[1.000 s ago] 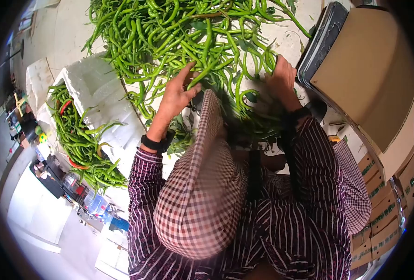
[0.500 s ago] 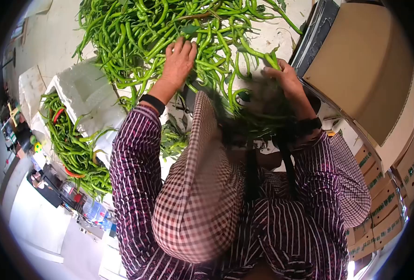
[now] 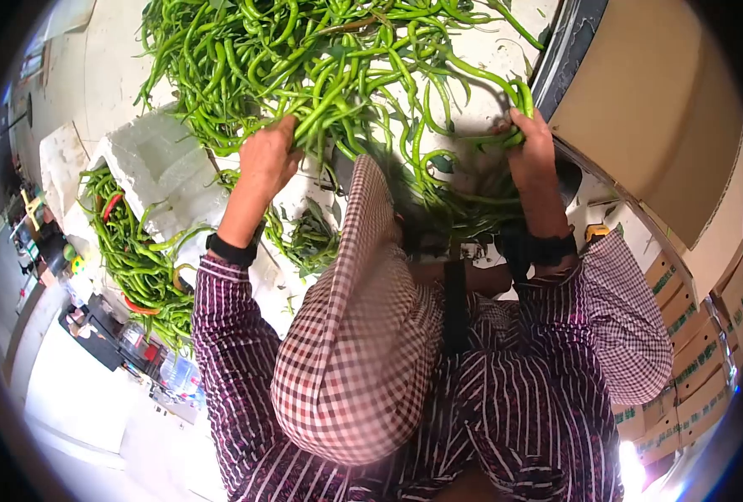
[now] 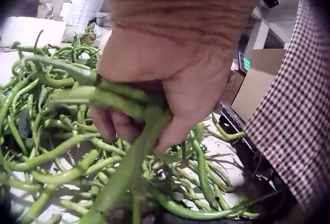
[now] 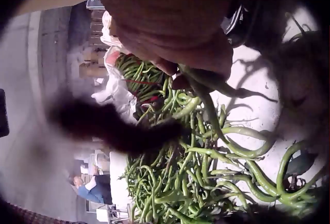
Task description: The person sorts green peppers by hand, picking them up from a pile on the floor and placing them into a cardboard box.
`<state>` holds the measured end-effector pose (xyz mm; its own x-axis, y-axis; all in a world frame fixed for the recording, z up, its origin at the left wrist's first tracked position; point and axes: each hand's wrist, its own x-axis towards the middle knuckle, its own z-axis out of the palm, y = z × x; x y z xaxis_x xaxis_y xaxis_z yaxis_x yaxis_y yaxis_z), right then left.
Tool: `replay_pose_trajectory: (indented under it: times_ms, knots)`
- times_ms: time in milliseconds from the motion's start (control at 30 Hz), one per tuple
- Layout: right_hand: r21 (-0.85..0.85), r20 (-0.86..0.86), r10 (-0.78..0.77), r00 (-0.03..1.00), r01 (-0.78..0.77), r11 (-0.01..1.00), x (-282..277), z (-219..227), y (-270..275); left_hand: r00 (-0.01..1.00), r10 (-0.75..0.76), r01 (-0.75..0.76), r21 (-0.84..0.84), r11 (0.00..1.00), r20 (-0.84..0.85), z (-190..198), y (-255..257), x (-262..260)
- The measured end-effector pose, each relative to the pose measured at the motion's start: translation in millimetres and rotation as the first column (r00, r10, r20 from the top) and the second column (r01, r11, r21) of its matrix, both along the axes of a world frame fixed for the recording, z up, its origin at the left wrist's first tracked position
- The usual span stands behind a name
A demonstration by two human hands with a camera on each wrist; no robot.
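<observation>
Long green chili peppers (image 3: 238,58) lie in a wide heap on a pale tabletop. At the heap's near edge, my left hand (image 3: 267,159) grips a small bunch of peppers (image 3: 325,117). In the left wrist view the thumb and fingers curl round these peppers (image 4: 124,177), whose ends stick out on both sides. My right hand (image 3: 532,151), off to the right beside the cardboard, holds curved green peppers (image 3: 524,96) between thumb and fingers. The right wrist view shows peppers (image 5: 211,110) hanging from under that hand, its fingertips partly in shadow.
A white foam box (image 3: 162,159) stands at the left, next to more green peppers (image 3: 129,259) with a few red ones. Leafy scraps (image 3: 309,238) lie near the checked cap (image 3: 355,368). Brown cardboard (image 3: 656,109) over a dark-edged tray borders the right side.
My left hand reached into the heap, then drew back toward the lower left with a bunch of peppers. The right hand shifted slightly right, and its peppers now show curved above the fingers.
</observation>
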<state>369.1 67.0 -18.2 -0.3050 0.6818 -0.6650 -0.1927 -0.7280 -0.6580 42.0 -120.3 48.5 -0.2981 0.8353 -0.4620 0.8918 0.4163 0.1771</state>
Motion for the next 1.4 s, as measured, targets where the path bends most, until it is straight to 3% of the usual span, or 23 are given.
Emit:
replay_pose_trajectory:
  times_ms: [33,100,200,267,400,467,500,667,733,767,867,900,933,967,1000,1067,1100,1167,1233,1300,1333,1367,1400]
  knots:
    - [0.023,0.127,0.088,0.988,-0.092,0.996,1,1,-1,0.995,0.006,-0.003,-0.025,1.000,0.097,2,-6,-2]
    - [-0.044,0.028,0.075,0.997,-0.073,0.996,-2,-6,-7,0.969,0.033,-0.054,0.078,0.995,0.247,7,-13,-2]
    - [-0.144,-0.086,0.035,0.996,-0.047,0.989,-5,-9,-23,0.994,-0.019,0.016,0.025,1.000,0.109,0,-16,2]
    - [-0.137,0.034,0.056,0.998,-0.050,0.989,-13,-10,-26,0.995,-0.100,0.101,-0.072,0.992,0.027,-13,-25,4]
    - [-0.313,0.025,0.195,0.981,-0.177,0.933,-16,-22,-32,0.983,0.182,-0.185,0.236,0.954,0.038,3,-23,16]
    - [-0.311,-0.032,0.205,0.978,-0.204,0.928,-16,-27,-35,0.782,0.531,-0.594,0.134,0.793,0.325,9,-27,14]
    - [-0.320,-0.042,0.212,0.976,-0.215,0.923,-19,-17,-35,0.691,0.533,-0.683,0.200,0.702,0.488,-1,-35,12]
    - [-0.373,-0.134,0.181,0.974,-0.219,0.902,-27,3,-36,0.685,0.512,-0.663,0.152,0.733,0.517,12,-29,31]
    - [-0.398,-0.273,0.094,0.957,-0.202,0.895,-27,2,-36,0.331,0.641,-0.864,-0.051,0.501,0.693,24,-14,42]
    - [-0.389,-0.276,0.095,0.956,-0.202,0.899,-28,3,-36,0.235,0.567,-0.873,-0.086,0.481,0.789,18,-9,44]
    - [-0.325,-0.258,0.127,0.958,-0.210,0.922,-38,22,-32,0.115,0.435,-0.850,-0.138,0.508,0.893,18,22,53]
    - [0.292,-0.037,0.459,0.888,-0.430,0.855,-40,28,-28,0.022,0.405,-0.856,-0.192,0.480,0.914,19,31,57]
    - [0.711,0.340,0.555,0.759,-0.594,0.377,-41,35,-25,-0.006,0.351,-0.835,-0.197,0.513,0.936,20,40,58]
    - [0.518,0.097,0.573,0.814,-0.533,0.669,-44,42,-28,-0.057,0.318,-0.820,-0.226,0.526,0.946,24,49,62]
    - [0.528,0.105,0.563,0.820,-0.526,0.667,-53,57,-24,-0.108,0.285,-0.801,-0.253,0.542,0.953,27,58,68]
    - [0.118,-0.175,0.413,0.894,-0.397,0.910,-67,82,-14,-0.116,0.259,-0.793,-0.246,0.557,0.959,33,74,80]
    - [0.108,-0.230,0.368,0.901,-0.352,0.930,-74,89,-12,-0.139,0.233,-0.778,-0.252,0.576,0.962,39,80,85]
    - [0.147,-0.234,0.369,0.900,-0.343,0.928,-73,96,-8,-0.175,0.185,-0.747,-0.253,0.615,0.967,52,87,93]
    - [0.322,-0.208,0.409,0.889,-0.333,0.886,-68,97,-5,-0.089,0.192,-0.747,-0.193,0.636,0.977,69,93,102]
    - [0.308,-0.241,0.354,0.904,-0.275,0.911,-62,115,-3,-0.054,0.169,-0.739,-0.153,0.656,0.984,81,97,107]
    - [0.273,-0.273,0.301,0.914,-0.226,0.935,-60,125,-4,0.079,0.186,-0.686,-0.082,0.723,0.979,87,97,108]
    - [0.510,-0.082,0.347,0.934,-0.259,0.820,-55,120,-5,0.211,0.193,-0.619,-0.022,0.785,0.958,93,95,109]
    - [0.517,-0.086,0.338,0.937,-0.249,0.819,-54,130,-7,0.219,0.184,-0.612,-0.013,0.791,0.958,99,94,108]
